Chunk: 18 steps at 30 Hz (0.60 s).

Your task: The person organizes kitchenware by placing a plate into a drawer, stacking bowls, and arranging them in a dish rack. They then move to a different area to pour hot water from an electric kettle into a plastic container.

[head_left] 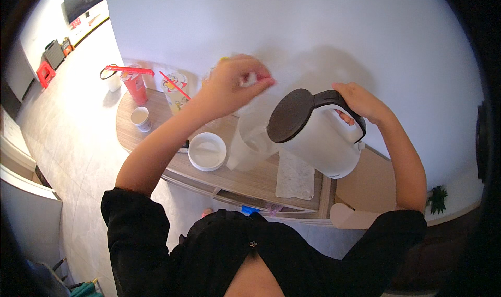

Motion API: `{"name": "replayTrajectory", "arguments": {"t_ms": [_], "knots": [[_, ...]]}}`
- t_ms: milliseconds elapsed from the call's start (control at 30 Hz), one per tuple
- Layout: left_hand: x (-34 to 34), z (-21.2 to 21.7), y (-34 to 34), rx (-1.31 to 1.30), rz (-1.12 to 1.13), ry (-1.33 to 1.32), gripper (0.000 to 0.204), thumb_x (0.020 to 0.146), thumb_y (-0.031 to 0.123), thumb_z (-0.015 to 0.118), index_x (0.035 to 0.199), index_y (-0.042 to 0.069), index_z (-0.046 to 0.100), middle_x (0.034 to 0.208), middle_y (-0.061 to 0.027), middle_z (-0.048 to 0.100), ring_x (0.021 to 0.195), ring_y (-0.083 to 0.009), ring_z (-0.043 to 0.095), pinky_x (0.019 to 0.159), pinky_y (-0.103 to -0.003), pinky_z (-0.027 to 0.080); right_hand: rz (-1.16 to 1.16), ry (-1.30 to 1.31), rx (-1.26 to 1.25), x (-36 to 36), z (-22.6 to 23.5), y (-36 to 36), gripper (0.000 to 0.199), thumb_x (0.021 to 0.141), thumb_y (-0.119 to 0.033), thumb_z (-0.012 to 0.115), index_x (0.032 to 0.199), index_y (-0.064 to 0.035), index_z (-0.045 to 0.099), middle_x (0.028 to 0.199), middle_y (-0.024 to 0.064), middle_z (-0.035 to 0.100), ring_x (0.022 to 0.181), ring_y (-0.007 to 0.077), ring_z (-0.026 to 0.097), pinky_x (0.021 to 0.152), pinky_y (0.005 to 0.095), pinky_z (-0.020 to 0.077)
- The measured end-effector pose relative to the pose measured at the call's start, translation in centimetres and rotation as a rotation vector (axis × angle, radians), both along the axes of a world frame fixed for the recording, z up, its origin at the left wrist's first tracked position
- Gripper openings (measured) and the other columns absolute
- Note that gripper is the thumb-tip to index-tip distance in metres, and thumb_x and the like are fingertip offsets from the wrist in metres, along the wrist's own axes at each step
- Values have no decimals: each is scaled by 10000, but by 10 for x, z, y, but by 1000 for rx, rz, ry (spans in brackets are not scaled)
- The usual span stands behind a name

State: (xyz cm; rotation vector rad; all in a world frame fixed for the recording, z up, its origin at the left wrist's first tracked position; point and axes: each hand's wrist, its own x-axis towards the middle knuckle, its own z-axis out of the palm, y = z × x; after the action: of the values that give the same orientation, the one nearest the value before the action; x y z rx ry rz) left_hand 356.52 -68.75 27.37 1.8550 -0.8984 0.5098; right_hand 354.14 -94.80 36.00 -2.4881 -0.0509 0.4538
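My right hand (pixel 360 101) grips the black-topped handle of a white electric kettle (pixel 329 146), which is tilted with its dark lid closed and facing left. My left hand (pixel 240 83) is raised over the wooden cabinet top, left of the kettle. Its fingers are curled into a pinch and slightly blurred; whether anything is between them cannot be made out. Below and between the hands stands a translucent plastic container (pixel 250 143). Beside it to the left is a round white bowl (pixel 207 152). A white paper towel (pixel 296 176) lies under the kettle.
On the cabinet's left end are a paper cup (pixel 141 118), a cup of red drink (pixel 135 88) and a printed cup with a red straw (pixel 174 88). An open cardboard box (pixel 368 182) sits at the right. A white wall (pixel 292 26) rises behind the cabinet.
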Motion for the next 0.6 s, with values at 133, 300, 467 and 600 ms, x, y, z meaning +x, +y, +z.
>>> {"name": "replayTrajectory", "arguments": {"t_ms": [133, 300, 467, 600], "knots": [[-13, -30, 52, -175, 145, 146, 78, 795, 31, 563, 857, -9, 590, 804, -56, 590, 703, -111, 524, 649, -241, 423, 36, -4, -20, 1, 2, 3, 493, 907, -330, 293, 535, -49, 453, 400, 20, 423, 318, 98, 385, 366, 240, 345], [-48, -86, 137, 132, 237, 426, 146, 661, -84, 405, 645, -18, 534, 624, -81, 544, 617, -139, 513, 586, -260, 415, 30, -7, -41, 2, 4, 3, 496, 901, -330, 291, 521, -51, 446, 398, 24, 421, 318, 101, 381, 373, 239, 345], [-109, -211, 175, 557, -267, 1265, 162, 720, 12, 531, 866, 20, 600, 781, -57, 621, 670, -157, 597, 621, -293, 482, 34, 9, -89, 5, 6, 9, 504, 900, -326, 284, 507, -51, 438, 399, 24, 424, 319, 103, 377, 377, 242, 348], [-182, -298, 161, 915, -907, 1323, 271, 762, 157, 614, 1028, 104, 612, 949, -50, 638, 875, -158, 577, 777, -301, 456, 21, -19, -91, 5, 5, 8, 509, 902, -332, 287, 506, -50, 438, 399, 22, 421, 321, 103, 382, 375, 243, 347]]}}
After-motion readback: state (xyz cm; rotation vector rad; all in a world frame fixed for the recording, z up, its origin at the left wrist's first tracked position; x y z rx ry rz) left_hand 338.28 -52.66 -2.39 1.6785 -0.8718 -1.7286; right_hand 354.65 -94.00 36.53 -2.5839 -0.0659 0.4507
